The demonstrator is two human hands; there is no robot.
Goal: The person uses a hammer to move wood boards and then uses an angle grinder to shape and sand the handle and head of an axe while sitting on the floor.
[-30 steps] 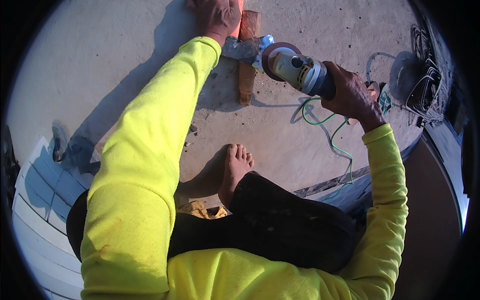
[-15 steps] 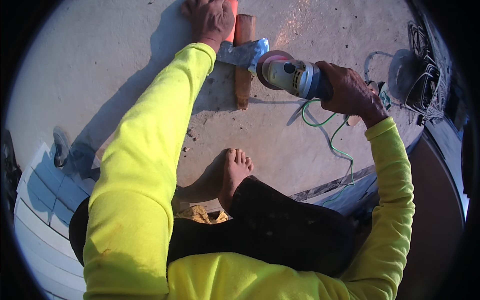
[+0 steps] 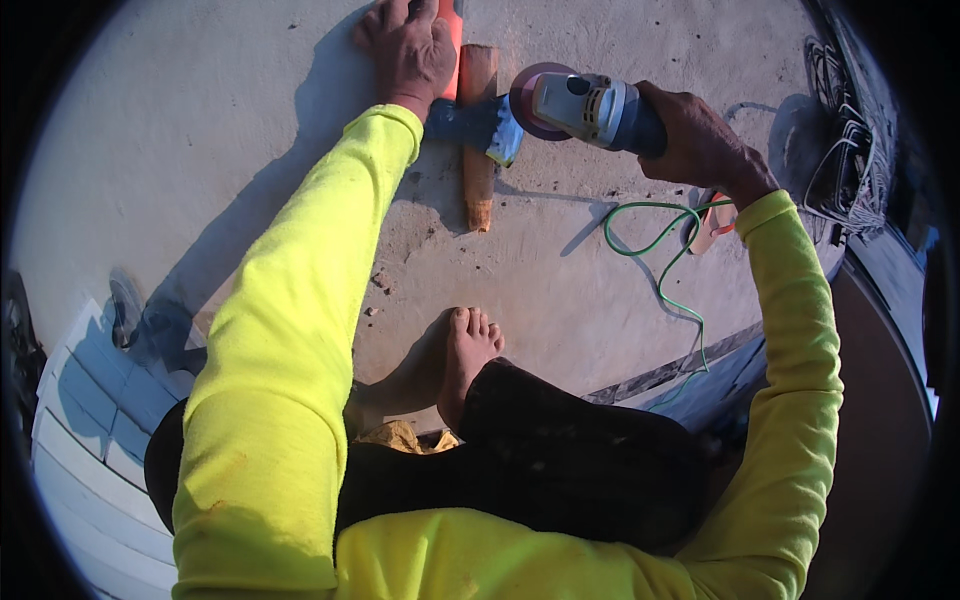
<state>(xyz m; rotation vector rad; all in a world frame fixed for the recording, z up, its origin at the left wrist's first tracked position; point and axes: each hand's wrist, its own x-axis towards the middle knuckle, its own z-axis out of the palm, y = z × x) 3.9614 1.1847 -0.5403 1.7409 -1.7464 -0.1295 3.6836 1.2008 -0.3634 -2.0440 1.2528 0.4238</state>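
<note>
My left hand (image 3: 415,55) is closed on the orange handle (image 3: 456,70) of a hatchet and presses it down near the ground. The hatchet's dark blue head (image 3: 462,124) lies across a reddish-brown piece of wood (image 3: 479,180), its bright, worn edge (image 3: 505,135) turned to the right. In my right hand (image 3: 700,140) is an angle grinder (image 3: 595,110) with a grey and dark blue body. Its reddish round disc (image 3: 532,98) is beside the hatchet edge; I cannot tell whether the two touch.
A green cord (image 3: 640,248) loops over the concrete ground below the grinder. A sandal (image 3: 708,225) lies by my right wrist. Bundled bent metal rods (image 3: 850,150) are at the far right. My bare foot (image 3: 470,355) rests on the ground, and pale boards (image 3: 90,420) are at the lower left.
The sparks above the disc are gone. The grinder has shifted slightly up and right relative to the hatchet edge. The hatchet head and wood now appear a little lower and further left.
</note>
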